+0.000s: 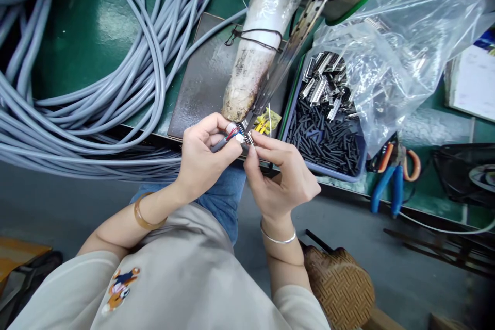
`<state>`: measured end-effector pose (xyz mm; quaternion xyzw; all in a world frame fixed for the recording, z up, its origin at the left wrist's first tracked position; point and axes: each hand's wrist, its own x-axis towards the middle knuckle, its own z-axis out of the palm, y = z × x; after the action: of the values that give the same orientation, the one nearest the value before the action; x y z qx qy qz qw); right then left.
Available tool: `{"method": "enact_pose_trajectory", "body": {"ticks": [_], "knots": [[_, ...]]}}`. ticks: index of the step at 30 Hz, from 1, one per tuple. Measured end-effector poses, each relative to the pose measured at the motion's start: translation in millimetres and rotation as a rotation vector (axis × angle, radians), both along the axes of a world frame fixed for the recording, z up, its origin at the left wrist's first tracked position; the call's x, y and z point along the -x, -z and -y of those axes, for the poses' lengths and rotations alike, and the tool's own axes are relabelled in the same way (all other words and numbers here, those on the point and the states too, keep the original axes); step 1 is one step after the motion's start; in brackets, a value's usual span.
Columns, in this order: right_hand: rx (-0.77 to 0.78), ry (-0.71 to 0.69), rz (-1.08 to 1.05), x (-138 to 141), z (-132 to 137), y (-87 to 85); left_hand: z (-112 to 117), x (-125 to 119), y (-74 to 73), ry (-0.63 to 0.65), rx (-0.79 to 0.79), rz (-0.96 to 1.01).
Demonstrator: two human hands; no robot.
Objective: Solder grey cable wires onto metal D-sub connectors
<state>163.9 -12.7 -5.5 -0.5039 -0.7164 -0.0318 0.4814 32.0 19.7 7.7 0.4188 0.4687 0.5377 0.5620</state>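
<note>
My left hand (207, 152) is closed on the end of a grey cable (219, 145), where thin red and blue wires fan out. Between finger and thumb, my right hand (276, 167) pinches a small metal-and-black pin connector (249, 138). The wires meet the connector between both hands, though fingertips partly cover the joints. From above, a slanted soldering iron (278, 69) reaches down, its dark tip right at the connector. Just behind the fingers lie yellow strips (263, 125).
A white plastic-wrapped tube (255, 46) hangs over a dark plate (201, 82). Coiled grey cables (154, 77) fill the left. On the right are a blue bin (361, 162) of connectors and black sleeves, a clear bag (406, 51), pliers (396, 185) and a fan (464, 172).
</note>
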Motion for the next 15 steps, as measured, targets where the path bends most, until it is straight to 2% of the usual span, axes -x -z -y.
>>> {"method": "enact_pose_trajectory", "body": {"ticks": [5,11,15], "knots": [[-0.033,0.038,0.077,-0.2,0.1,-0.7,-0.5,0.5,1.0,0.008,0.000,-0.013],[-0.052,-0.024,0.162,-4.9,1.3,7.2,0.5,1.6,7.8,0.054,0.020,-0.056],[0.036,-0.013,-0.007,-11.6,7.3,7.7,7.2,5.6,8.0,0.126,0.005,-0.122]]}}
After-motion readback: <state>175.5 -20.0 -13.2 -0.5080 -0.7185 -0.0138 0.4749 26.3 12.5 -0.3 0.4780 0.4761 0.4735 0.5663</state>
